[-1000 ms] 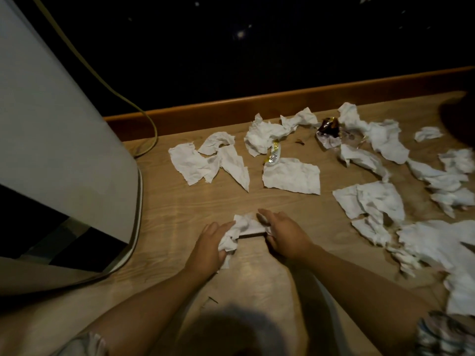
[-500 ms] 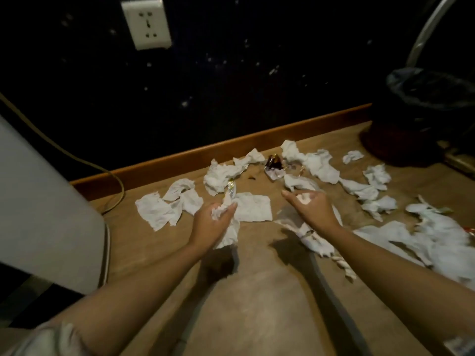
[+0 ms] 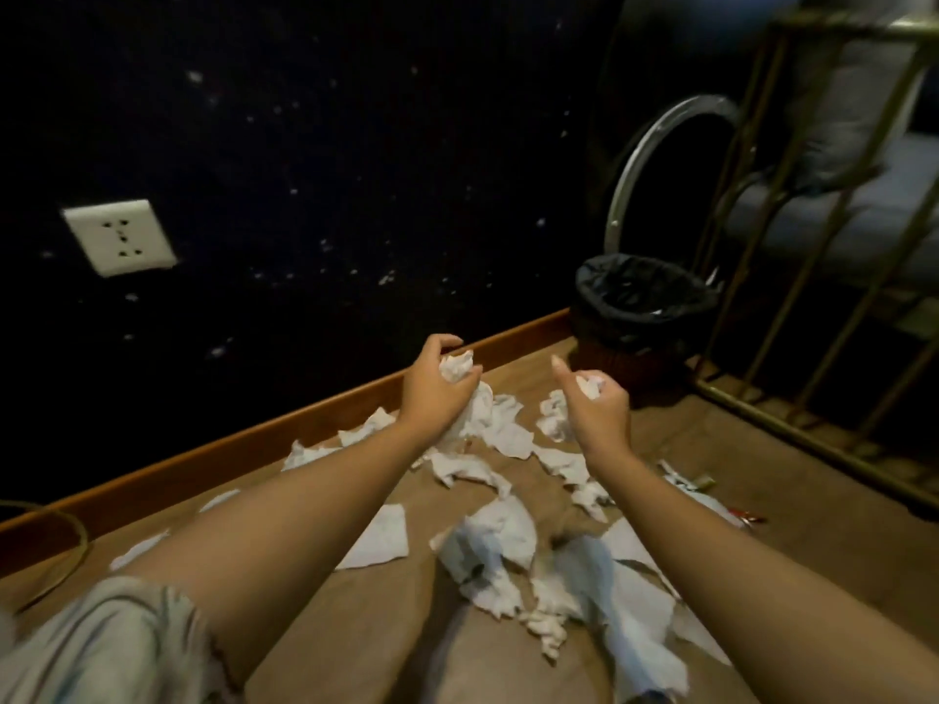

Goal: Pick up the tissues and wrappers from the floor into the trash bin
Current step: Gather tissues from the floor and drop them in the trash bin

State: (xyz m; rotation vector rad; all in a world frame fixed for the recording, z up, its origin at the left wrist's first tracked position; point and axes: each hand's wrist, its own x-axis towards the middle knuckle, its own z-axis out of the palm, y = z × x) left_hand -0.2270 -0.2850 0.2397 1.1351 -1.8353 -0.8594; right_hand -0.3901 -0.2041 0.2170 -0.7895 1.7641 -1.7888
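My left hand (image 3: pixel 432 388) is raised above the floor and grips a crumpled white tissue (image 3: pixel 456 369). My right hand (image 3: pixel 597 411) is raised beside it, its fingers curled round a small white tissue wad (image 3: pixel 590 384). The trash bin (image 3: pixel 641 309), dark with a black liner, stands on the floor against the wall, beyond and to the right of both hands. Several white tissues (image 3: pixel 500 538) lie scattered on the wooden floor below my arms. A small wrapper (image 3: pixel 698 482) lies at the right edge of the litter.
A gold metal frame (image 3: pixel 792 276) stands right of the bin, with a chrome ring (image 3: pixel 635 160) behind it. A wooden baseboard (image 3: pixel 244 444) runs along the dark wall, which carries a white socket (image 3: pixel 119 236). A cable loop (image 3: pixel 56 556) lies at the left.
Both hands rose from the floor and moved toward the bin. The right hand, open half a second ago, now holds a tissue wad. The view swung right, off the white appliance.
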